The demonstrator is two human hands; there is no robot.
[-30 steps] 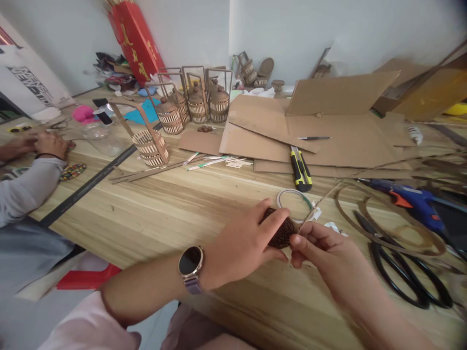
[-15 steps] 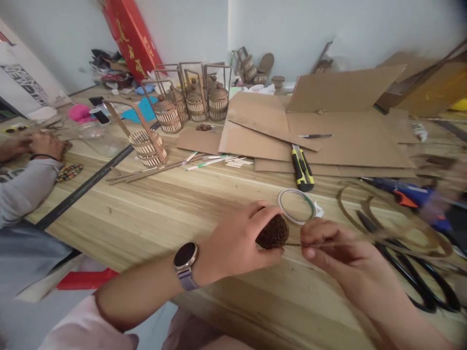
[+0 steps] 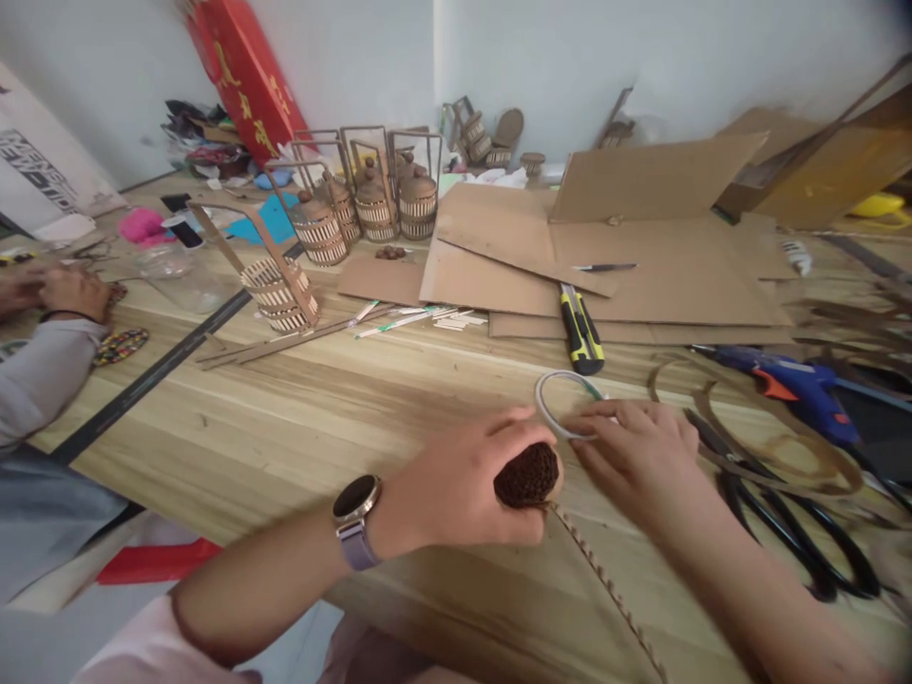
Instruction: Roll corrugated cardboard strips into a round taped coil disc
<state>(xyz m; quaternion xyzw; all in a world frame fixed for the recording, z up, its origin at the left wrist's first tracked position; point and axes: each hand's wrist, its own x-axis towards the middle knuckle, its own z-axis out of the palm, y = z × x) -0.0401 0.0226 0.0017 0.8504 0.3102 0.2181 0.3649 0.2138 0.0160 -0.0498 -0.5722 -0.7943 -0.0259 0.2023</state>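
Observation:
My left hand [image 3: 463, 480], with a watch on its wrist, is closed around a dark brown, ribbed, rounded piece [image 3: 525, 474] whose exact kind I cannot make out. From beneath it a thin twisted brown cord [image 3: 597, 570] runs down to the bottom right. My right hand [image 3: 634, 446] is at a thin white ring, like a narrow roll of tape [image 3: 545, 399]; its fingers pinch the near right part of the rim and hide some of it. Black-handled scissors [image 3: 784, 522] lie beside my right wrist.
A yellow-black utility knife [image 3: 580, 332] rests against flat cardboard [image 3: 662, 285]. To the right are a blue glue gun [image 3: 790, 385] and curled brown strips. Small slatted baskets [image 3: 375, 204] stand at the back, another [image 3: 279, 294] nearer. A co-worker's hands [image 3: 71, 290] are at far left.
My right hand has let go of the cord and moved up to the white ring. The cord now hangs down to the lower right. My left hand keeps its hold on the brown piece.

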